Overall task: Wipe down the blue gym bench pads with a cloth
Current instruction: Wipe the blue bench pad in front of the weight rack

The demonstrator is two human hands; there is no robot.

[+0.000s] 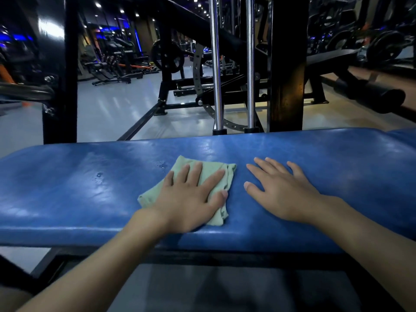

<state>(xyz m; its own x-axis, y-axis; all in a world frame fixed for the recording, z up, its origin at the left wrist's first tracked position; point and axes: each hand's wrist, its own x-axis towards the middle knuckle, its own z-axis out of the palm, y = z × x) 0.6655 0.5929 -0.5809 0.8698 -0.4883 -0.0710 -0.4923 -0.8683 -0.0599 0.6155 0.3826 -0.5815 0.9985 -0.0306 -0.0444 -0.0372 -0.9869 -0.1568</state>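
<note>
The blue pad (90, 188) is long and wide and runs from side to side under both hands. Its skin is shiny and a bit wrinkled, with pale streaks of light on it. A few small drops of water (99, 175) sit on it, off to the left of the left fingers. Some more sit just by the cloth's top left corner.

The cloth (185, 162) is light green, soft and crumpled, folded into a rough square. It lies on the pad, right under the left hand (191, 199). The fingers (198, 172) of that hand are straight and spread a little. They press down on the cloth and do not curl round it. The thumb lies on the cloth's right edge. Bits of cloth poke out past the fingertips, to the left of the little finger and below the thumb.

The right hand (281, 194) lies flat on the bare pad, just to the right of the cloth and not touching it. Its fingers are straight and spread too, and they hold nothing.

Past the fingertips of both hands, behind the pad, two shiny metal rods (215, 64) stand up straight. A thick black post (288, 64) stands beside them on the right. Far to the right of the right fingers, the end of a second blue pad (403, 134) peeks in. A grey floor (108, 109) and dark gym machines (167, 56) are farther back.
</note>
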